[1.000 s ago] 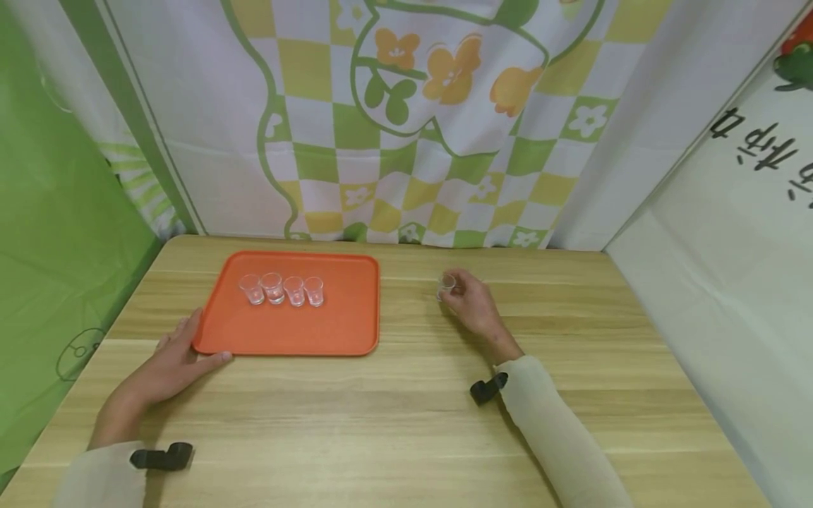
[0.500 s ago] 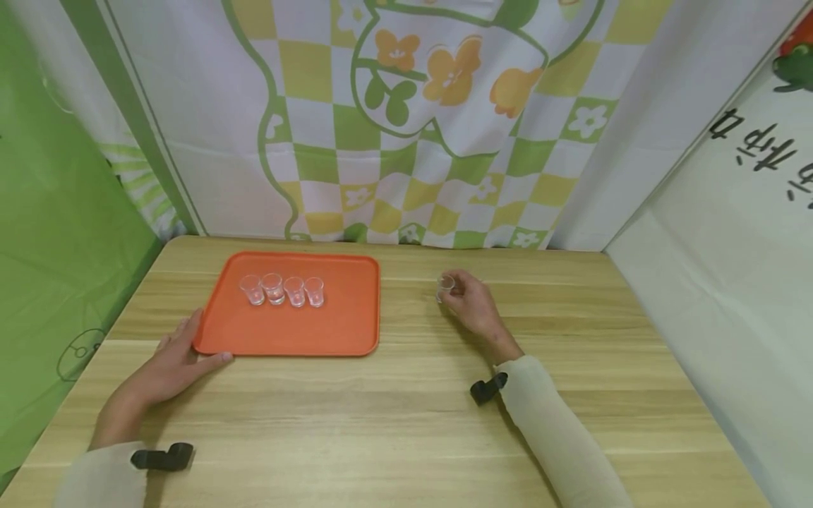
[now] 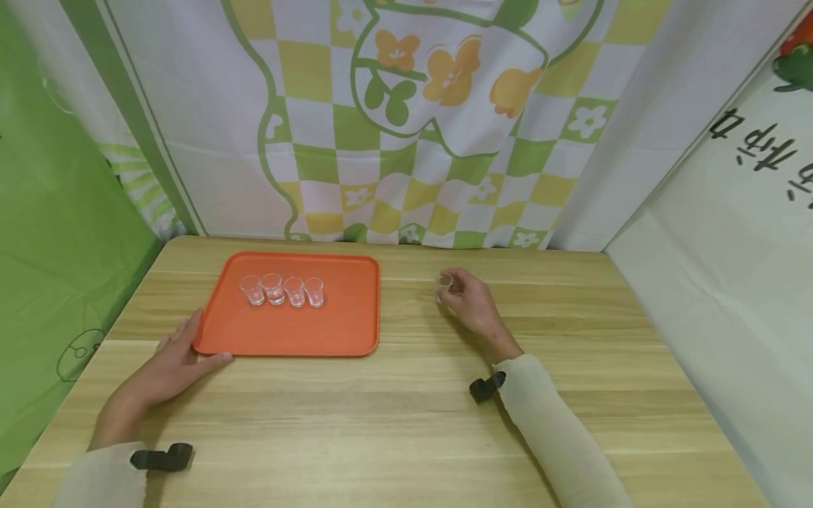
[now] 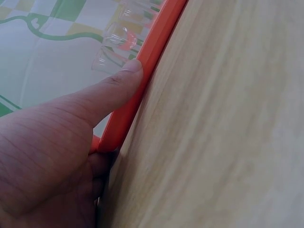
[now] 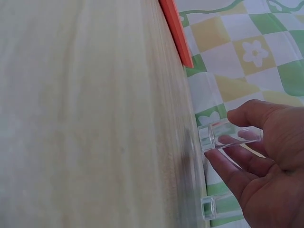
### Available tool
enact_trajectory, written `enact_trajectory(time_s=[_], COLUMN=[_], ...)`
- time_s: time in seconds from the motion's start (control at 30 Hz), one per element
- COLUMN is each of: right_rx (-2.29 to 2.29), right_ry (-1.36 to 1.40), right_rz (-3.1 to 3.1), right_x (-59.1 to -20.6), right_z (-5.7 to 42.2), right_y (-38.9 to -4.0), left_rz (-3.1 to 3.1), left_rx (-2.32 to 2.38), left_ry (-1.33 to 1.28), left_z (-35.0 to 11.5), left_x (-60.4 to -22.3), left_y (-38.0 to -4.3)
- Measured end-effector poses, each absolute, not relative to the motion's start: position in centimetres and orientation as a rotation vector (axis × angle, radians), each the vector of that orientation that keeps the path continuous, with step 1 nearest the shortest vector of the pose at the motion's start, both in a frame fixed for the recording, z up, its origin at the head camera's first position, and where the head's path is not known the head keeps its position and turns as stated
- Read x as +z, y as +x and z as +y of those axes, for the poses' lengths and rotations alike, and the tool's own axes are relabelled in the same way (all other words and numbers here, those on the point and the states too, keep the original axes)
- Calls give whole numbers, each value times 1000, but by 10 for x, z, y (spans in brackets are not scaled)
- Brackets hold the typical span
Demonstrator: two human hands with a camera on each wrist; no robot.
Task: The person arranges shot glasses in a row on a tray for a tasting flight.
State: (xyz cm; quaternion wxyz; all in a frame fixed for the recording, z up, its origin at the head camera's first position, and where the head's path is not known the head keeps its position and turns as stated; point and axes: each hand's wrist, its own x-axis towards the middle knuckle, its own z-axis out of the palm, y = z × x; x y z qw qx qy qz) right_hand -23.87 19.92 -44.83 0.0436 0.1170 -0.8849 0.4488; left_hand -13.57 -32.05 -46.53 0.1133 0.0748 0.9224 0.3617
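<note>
My right hand (image 3: 471, 300) pinches a small clear shot glass (image 3: 442, 282) between thumb and fingers, right of the tray. In the right wrist view the glass (image 5: 228, 134) stands upright relative to the table, its thick base close to the wood. A second clear glass (image 5: 223, 207) shows there, partly behind the hand, and is hidden in the head view. My left hand (image 3: 168, 363) holds the near left corner of an orange tray (image 3: 286, 335), thumb (image 4: 126, 76) along its front rim and fingers at the left side. Several shot glasses (image 3: 295, 291) stand in a row on the tray.
The tray and glasses rest on a light wooden table (image 3: 381, 430). Behind its far edge hangs a checkered curtain (image 3: 419, 162). A green sheet (image 3: 57, 212) borders the left, a white sheet with dark writing (image 3: 724, 254) the right.
My right hand and its glass have shifted very slightly toward the far left. My left hand, the tray and the row of glasses stay put.
</note>
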Motion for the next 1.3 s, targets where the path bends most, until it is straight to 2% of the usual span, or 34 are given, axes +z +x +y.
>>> enact_trajectory(time_s=[1.3], right_rx=[1502], right_ry=[497], right_rz=[-2680], right_x=[-440], right_z=[154], right_y=[-240], left_rz=[2724], left_rx=[1060], left_ry=[258], left_z=[-321], left_x=[-466], left_y=[-136])
